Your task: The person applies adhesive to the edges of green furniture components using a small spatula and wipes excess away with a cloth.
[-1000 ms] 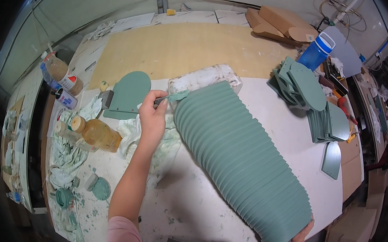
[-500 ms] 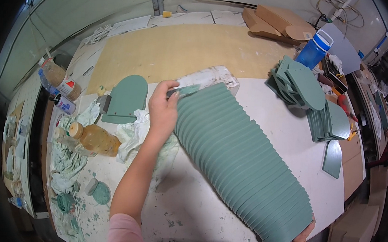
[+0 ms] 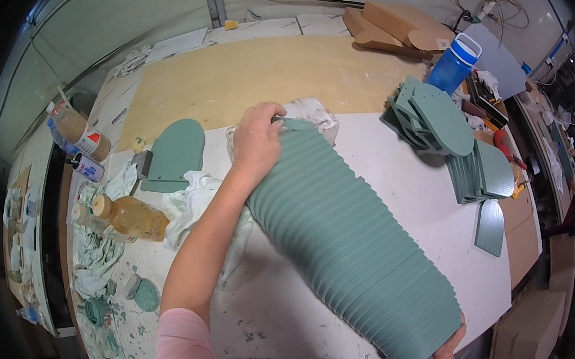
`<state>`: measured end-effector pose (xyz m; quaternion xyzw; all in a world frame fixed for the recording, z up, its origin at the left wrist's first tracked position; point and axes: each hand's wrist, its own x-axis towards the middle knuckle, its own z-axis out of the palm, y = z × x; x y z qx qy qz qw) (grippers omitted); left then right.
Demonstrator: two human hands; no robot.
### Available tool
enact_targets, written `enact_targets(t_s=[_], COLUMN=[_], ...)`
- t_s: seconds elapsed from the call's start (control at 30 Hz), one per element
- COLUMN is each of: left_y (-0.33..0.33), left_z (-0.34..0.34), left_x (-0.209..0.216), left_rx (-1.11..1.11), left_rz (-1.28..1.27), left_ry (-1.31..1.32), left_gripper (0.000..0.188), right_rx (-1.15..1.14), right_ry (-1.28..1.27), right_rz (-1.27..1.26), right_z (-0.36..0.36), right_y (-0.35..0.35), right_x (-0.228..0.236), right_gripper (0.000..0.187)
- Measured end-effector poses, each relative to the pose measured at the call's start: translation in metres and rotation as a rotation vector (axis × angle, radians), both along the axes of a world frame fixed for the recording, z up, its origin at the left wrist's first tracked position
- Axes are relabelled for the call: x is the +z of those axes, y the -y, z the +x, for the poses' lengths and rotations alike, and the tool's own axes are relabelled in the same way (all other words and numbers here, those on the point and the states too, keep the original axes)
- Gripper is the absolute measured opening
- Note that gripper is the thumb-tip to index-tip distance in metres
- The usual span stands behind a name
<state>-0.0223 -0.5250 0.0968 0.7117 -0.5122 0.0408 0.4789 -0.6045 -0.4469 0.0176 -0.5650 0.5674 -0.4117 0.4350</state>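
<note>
A long row of green rounded panels point(image 3: 357, 247), stacked face to face, slants across the white table from the far middle to the near right. At its far end my left hand point(image 3: 258, 143) is closed over the panels' edge. A small dark thing shows under its fingertips, too covered to name. Just past the fingers lies a white, paint-smeared bundle point(image 3: 320, 117), touching that end of the row. My right hand point(image 3: 449, 345), a bracelet on its wrist, grips the row's near end; most of its fingers are hidden behind the last panel.
Left of the row lie a single green panel point(image 3: 177, 153), a grey block point(image 3: 142, 165), a stained cloth point(image 3: 193, 202) and a bottle of amber liquid point(image 3: 134, 217). More green panels point(image 3: 436, 121) are piled at right, near a blue bottle point(image 3: 453, 67) and cardboard point(image 3: 400, 26).
My left hand has moved right and away from me, onto the far end of the row. The right hand stays at the near end. The whole view has shifted slightly.
</note>
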Motion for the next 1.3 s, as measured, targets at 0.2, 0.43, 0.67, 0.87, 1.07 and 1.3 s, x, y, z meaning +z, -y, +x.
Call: enact_targets(t_s=[0.2,0.43,0.67,0.87,1.07,1.3], left_y=[0.0,-0.013,-0.047,-0.061,-0.06,-0.048], left_z=[0.0,0.002,0.005,-0.008,-0.01,-0.015], left_x=[0.0,-0.001,-0.001,0.003,0.0,0.001], left_rx=[-0.027,0.001,0.036,-0.067,-0.049,-0.039], left_rz=[-0.027,-0.004,-0.032,-0.022,0.073,0.015], left_ry=[0.049,-0.023,-0.233,-0.386,-0.225,-0.186], left_gripper=[0.017,0.017,0.015,0.012,0.012,0.011], right_rx=[-0.047,-0.029,-0.017,0.005,-0.028,-0.028], right_ry=[0.074,0.032,0.004,-0.037,0.033,0.064], right_rz=[0.02,-0.038,-0.013,-0.043,-0.011,0.002], right_z=[0.011,0.003,0.009,0.004,0.004,0.005], right_y=[-0.001,-0.002,-0.001,-0.001,-0.001,-0.001], right_x=[0.005,-0.003,0.002,0.002,-0.001,0.001], right_gripper=[0.059,0.06,0.054,0.05,0.05,0.049])
